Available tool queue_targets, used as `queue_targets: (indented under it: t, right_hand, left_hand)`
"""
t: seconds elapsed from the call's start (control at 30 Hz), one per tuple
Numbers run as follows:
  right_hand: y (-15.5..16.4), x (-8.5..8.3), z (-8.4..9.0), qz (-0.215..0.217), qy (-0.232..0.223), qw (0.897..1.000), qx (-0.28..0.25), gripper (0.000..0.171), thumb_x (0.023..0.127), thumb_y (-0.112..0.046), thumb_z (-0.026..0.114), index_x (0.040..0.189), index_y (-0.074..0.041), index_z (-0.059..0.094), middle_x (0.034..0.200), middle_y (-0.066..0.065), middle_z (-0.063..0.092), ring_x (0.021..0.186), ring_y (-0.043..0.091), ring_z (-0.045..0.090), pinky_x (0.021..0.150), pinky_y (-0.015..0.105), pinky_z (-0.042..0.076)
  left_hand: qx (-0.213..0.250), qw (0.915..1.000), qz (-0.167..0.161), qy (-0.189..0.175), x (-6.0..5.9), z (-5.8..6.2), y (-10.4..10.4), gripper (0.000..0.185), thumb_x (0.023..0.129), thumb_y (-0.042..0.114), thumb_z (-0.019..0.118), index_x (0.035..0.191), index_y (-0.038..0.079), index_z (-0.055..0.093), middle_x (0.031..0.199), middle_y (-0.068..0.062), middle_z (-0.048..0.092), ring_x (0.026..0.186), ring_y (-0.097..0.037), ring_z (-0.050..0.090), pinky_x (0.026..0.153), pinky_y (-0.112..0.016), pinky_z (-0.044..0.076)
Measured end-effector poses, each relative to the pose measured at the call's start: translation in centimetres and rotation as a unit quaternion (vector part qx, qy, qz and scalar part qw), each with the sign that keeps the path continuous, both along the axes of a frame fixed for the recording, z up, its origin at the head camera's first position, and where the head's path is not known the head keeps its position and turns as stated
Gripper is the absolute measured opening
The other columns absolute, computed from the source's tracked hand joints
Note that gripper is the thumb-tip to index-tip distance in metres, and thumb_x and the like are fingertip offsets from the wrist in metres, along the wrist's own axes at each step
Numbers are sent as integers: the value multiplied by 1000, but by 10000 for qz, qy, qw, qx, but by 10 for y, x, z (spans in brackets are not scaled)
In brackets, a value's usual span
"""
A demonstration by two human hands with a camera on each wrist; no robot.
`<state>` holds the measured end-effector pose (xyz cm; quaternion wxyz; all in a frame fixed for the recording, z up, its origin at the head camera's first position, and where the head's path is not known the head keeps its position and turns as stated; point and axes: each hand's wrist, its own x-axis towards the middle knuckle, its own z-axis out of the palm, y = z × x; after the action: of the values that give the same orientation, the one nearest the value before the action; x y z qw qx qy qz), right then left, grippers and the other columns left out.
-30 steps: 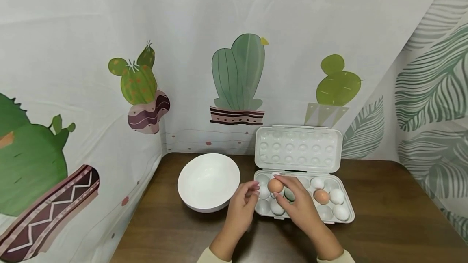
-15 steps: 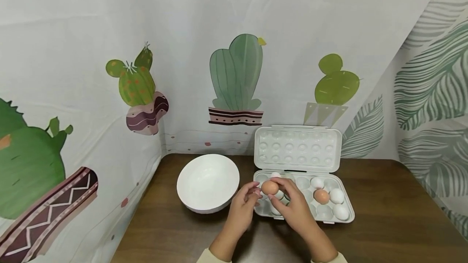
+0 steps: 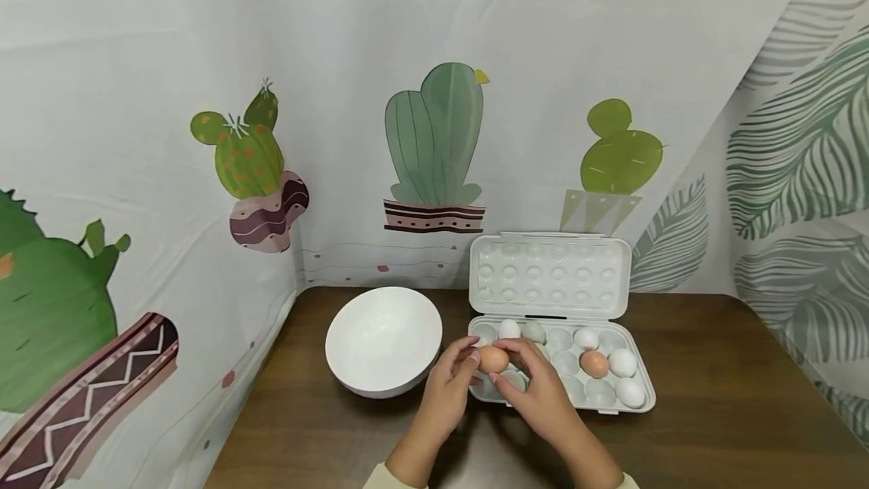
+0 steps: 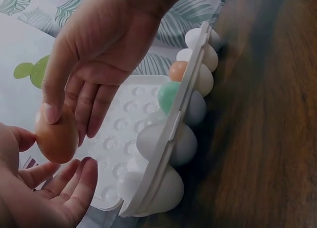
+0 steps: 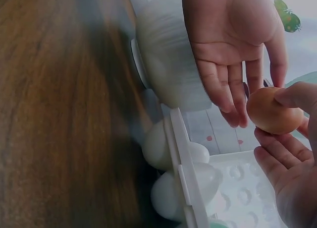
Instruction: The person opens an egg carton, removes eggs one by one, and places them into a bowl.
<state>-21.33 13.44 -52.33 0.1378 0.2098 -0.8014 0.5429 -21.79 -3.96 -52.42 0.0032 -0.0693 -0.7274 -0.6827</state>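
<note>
A brown egg (image 3: 493,360) is held between both hands, over the front left part of the white egg carton (image 3: 648,397). My right hand (image 3: 539,391) pinches it by its right side, thumb below and forefinger above in the head view. From the left, my left hand (image 3: 444,387) meets the egg with thumb and forefinger at its end; its other fingers are loosely bent in the left wrist view. In the carton sit white eggs (image 3: 622,362), another brown egg (image 3: 594,364) and a pale green egg (image 4: 169,95). My hands hide part of the carton's left side.
A white bowl (image 3: 384,342) stands left of the carton, near my left hand. The carton's lid (image 3: 550,274) is raised at the back, against a cactus-print cloth (image 3: 339,172). All stand on a dark brown wooden table (image 3: 720,383).
My right hand has brought the brown egg left and towards me, over the carton's front left. The egg now meets my left hand's thumb and forefinger, which it was apart from earlier.
</note>
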Motion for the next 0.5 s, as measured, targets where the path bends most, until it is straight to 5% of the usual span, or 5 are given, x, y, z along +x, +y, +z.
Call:
queue_targets:
  t: [0.5]
  right_hand:
    - [4, 6, 3, -48, -321, 9995, 23, 45, 88, -19, 78, 128, -27, 60, 123, -8, 66, 112, 7, 65, 99, 28, 52]
  left_hand:
    - [674, 9941, -814, -228, -1, 0, -1, 38, 104, 21, 51, 138, 5, 55, 123, -17, 59, 98, -13, 65, 87, -35, 59]
